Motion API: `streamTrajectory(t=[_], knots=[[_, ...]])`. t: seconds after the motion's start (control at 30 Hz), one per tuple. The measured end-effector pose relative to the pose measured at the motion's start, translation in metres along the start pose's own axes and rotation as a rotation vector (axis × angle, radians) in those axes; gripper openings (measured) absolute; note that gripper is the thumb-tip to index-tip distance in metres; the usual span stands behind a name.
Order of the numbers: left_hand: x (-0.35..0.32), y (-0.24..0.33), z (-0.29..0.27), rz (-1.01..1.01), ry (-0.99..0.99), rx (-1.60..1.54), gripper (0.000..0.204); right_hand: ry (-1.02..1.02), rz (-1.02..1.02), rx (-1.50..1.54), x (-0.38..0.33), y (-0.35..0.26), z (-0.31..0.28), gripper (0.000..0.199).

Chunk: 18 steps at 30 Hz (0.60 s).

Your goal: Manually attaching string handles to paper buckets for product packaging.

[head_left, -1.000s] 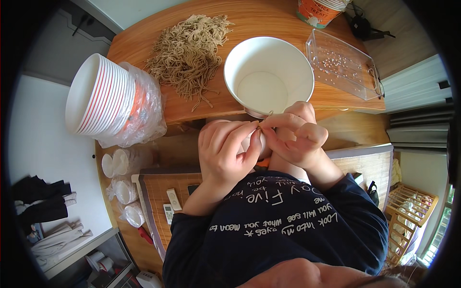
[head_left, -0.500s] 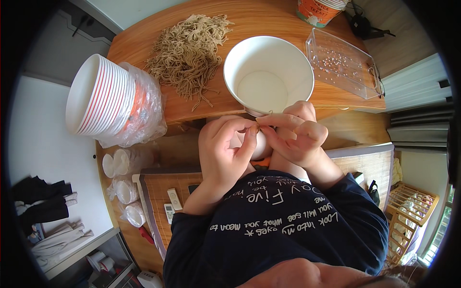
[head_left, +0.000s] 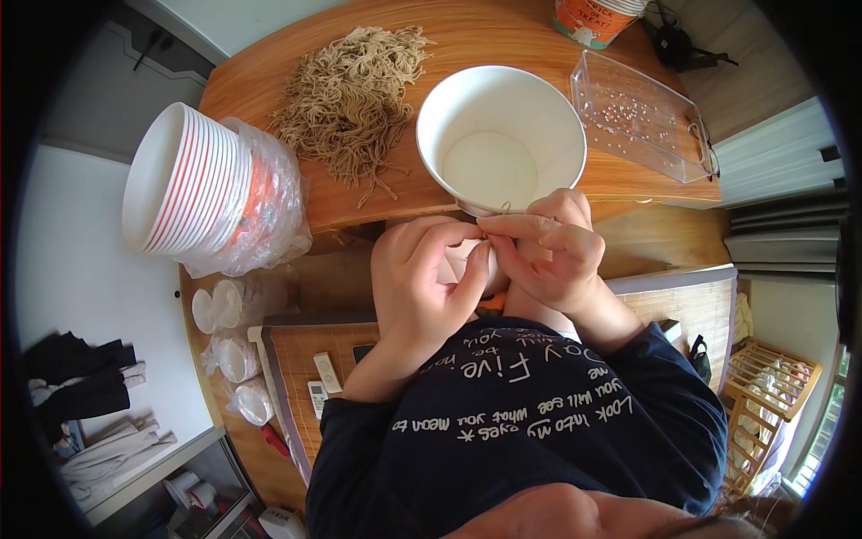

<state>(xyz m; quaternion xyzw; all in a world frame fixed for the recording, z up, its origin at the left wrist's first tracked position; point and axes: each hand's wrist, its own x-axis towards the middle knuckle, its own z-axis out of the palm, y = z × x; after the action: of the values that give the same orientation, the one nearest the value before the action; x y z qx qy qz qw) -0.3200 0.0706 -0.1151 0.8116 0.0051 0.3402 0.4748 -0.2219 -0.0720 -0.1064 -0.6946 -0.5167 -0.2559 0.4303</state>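
Over my lap, in front of the table edge, my left hand [head_left: 429,269] and my right hand [head_left: 552,247] meet with their fingertips pinched together. A thin beige cord [head_left: 506,207] pokes up in a small loop above my right fingers; most of it is hidden by them. The white paper bucket [head_left: 503,135] stands just beyond my hands at the table's near edge, its inside showing. Left of it lies a tangled heap of beige cords [head_left: 355,108]. A clear plastic tray [head_left: 642,117] with many small beads sits to the right.
A stack of white buckets in plastic wrap [head_left: 202,189] leans at the table's left end. Orange printed buckets [head_left: 597,20] stand at the back right, near a black corded device [head_left: 687,45]. Wrapped white stacks [head_left: 238,359] and two remotes [head_left: 325,373] are lower left.
My left thumb and fingertips have shifted slightly to the right, and the thumb has dropped a little. The cord loop above my right fingers stands a bit higher.
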Motion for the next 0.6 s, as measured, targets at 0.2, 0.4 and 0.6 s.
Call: streamTrajectory(t=[0.2,0.4,0.6], knots=[[0.0028,-0.0063,0.0052,0.07,0.079,0.134,0.013,-0.018,0.031,-0.01,-0.0013,-0.0011,-0.0001,0.065],[0.0022,-0.0024,0.0027,0.015,-0.01,0.037,0.011,0.032,0.091,0.105,-0.0029,-0.0014,0.0023,0.062],[0.0008,-0.0022,0.0011,0.006,-0.016,0.009,0.011,-0.057,0.107,0.087,0.0009,-0.0048,-0.0061,0.056]])
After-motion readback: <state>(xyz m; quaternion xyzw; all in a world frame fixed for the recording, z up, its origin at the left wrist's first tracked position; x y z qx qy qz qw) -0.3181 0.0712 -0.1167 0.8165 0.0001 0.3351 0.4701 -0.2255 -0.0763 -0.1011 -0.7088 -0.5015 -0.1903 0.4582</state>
